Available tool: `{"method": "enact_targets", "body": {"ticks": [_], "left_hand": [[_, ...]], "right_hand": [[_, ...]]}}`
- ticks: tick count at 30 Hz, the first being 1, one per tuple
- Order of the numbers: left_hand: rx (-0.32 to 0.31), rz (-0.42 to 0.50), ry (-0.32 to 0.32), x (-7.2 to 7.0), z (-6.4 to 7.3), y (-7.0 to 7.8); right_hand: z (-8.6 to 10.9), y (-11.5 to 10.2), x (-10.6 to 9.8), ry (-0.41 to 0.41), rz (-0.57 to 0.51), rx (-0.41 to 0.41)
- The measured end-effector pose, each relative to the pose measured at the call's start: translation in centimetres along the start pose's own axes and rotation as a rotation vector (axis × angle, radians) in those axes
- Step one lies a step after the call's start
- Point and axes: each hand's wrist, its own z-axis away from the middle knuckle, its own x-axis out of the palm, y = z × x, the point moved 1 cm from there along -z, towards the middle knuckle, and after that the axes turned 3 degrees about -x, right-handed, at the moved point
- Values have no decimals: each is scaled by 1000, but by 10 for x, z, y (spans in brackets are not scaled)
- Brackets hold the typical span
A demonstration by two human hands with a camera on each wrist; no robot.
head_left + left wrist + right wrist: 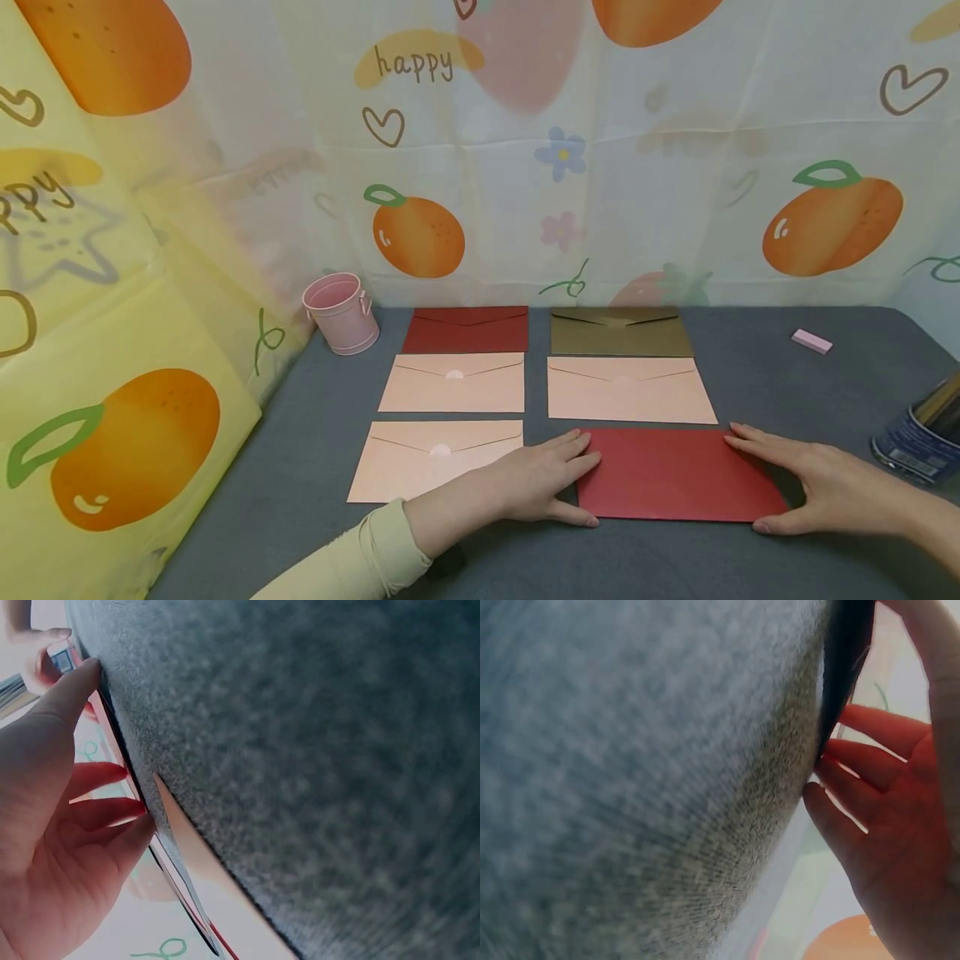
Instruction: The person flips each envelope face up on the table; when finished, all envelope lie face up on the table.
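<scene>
A red envelope (675,475), plain side up, lies at the front right of the grey table. My left hand (536,477) touches its left side, fingertips near the upper corner and thumb by the lower one. At the opposite side my right hand (817,479) touches the edge with spread, fairly straight fingers, its thumb near the lower right corner. The left wrist view has the left fingers (112,802) along the envelope's thin edge. In the right wrist view, the right fingertips (829,761) meet the tabletop beside a dark edge.
Left of the left hand lies a pale peach envelope (427,467). Behind are two more peach envelopes (457,396), a dark red envelope (468,333) and an olive envelope (622,335). A pink bucket (348,321), pink block (812,341) and blue tin (915,446) stand around.
</scene>
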Motion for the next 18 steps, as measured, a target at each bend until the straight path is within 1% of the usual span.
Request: {"method": "enact_targets", "body": {"ticks": [5,8,11,16,18], "left_hand": [[1,67,-22,-2,3,-2],[19,103,-14,-3,5,-4],[66,113,14,-4,7,-7],[179,135,56,-7,11,-11],[226,141,88,-9,12,-13]], "right_hand": [[2,-2,-3,39,-13,-9],[2,-4,-5,77,-31,-29],[2,-5,-7,110,-43,-49],[2,-6,-12,149,-77,-79],[2,-7,-13,160,-82,-93]]}}
